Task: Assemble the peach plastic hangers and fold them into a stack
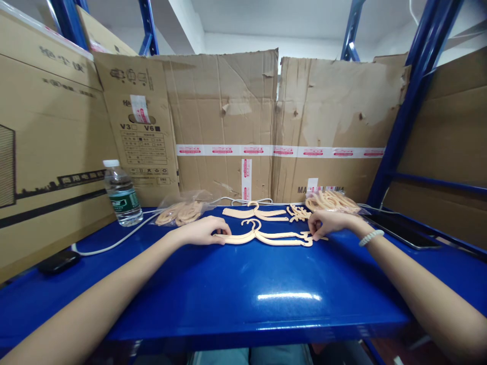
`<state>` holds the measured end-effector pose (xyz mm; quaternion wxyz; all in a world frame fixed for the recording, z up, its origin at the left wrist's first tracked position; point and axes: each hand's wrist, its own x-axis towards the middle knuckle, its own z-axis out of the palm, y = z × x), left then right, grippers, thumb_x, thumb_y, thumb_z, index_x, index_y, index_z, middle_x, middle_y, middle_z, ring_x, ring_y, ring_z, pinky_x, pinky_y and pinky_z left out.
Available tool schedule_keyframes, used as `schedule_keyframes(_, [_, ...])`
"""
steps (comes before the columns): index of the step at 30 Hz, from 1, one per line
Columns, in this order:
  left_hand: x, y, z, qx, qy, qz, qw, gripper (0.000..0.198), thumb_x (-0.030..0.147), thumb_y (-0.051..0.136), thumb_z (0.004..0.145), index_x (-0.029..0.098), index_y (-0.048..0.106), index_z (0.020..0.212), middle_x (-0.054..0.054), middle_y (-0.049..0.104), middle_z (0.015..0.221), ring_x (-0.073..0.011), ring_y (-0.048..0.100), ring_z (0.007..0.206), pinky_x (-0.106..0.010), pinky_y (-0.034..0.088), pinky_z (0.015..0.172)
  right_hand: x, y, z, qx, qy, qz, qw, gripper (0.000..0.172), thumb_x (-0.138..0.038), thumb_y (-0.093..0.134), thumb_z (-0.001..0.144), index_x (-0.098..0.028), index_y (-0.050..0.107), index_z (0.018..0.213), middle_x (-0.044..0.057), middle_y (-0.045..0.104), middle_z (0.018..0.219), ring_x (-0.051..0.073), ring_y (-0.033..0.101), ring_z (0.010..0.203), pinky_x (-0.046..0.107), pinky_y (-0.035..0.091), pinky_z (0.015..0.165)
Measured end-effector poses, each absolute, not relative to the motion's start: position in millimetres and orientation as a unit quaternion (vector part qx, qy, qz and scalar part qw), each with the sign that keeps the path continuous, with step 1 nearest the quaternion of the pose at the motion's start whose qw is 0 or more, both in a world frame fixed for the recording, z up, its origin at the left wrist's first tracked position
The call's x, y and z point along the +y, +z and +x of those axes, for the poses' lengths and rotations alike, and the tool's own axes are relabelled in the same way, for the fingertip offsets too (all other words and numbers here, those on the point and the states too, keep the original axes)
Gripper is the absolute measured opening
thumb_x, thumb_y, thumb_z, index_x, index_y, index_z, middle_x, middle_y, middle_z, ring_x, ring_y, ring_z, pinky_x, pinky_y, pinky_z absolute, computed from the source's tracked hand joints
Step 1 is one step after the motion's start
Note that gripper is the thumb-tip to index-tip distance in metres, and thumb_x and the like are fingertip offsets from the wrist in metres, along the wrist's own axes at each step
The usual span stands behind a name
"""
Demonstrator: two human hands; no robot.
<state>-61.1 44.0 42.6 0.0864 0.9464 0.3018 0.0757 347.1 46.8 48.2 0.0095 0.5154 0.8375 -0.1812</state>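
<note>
The front of the blue tabletop (281,299) is bare and glossy, with both forearms reaching across it. A black phone (59,262) lies at the near left, and a white cable (114,243) runs past it.

Mid-tabletop, a beige hanger (266,236) lies flat between the hands. The left hand (201,232) rests on its left end, fingers stretched almost flat, pressing rather than gripping. The right hand (327,222), a bead bracelet on its wrist, has its fingers bent and its tips pinched on the hanger's right end, where a small clip-like piece sits. Whether that piece is fully seated cannot be told.

Just behind lies a second hanger (254,213), untouched, with a small heap of clips (299,213) beside it. Farther back sit two clear bags of beige parts, one left (180,212) and one right (333,201), both well filled. Judging from that, the work is at an early stage, with most pieces not yet handled.

A water bottle (122,195) stands at the far left, a dark tablet (403,230) lies at the right, and cardboard boxes (228,126) wall the back.
</note>
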Motion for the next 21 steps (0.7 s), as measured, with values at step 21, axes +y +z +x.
schedule_keyframes(21, [39.5, 17.5, -41.7, 0.264, 0.169, 0.948, 0.044, 0.025, 0.027, 0.054, 0.083, 0.02, 0.058, 0.106, -0.006, 0.061, 0.104, -0.0214, 0.055, 0.098, -0.033, 0.041, 0.089, 50.8, 42.9, 352.1, 0.834, -0.205, 0.513, -0.013, 0.033, -0.037, 0.068, 0.061, -0.016, 0.061, 0.085, 0.006, 0.064, 0.082, 0.02, 0.06, 0.075, 0.027, 0.045, 0.063])
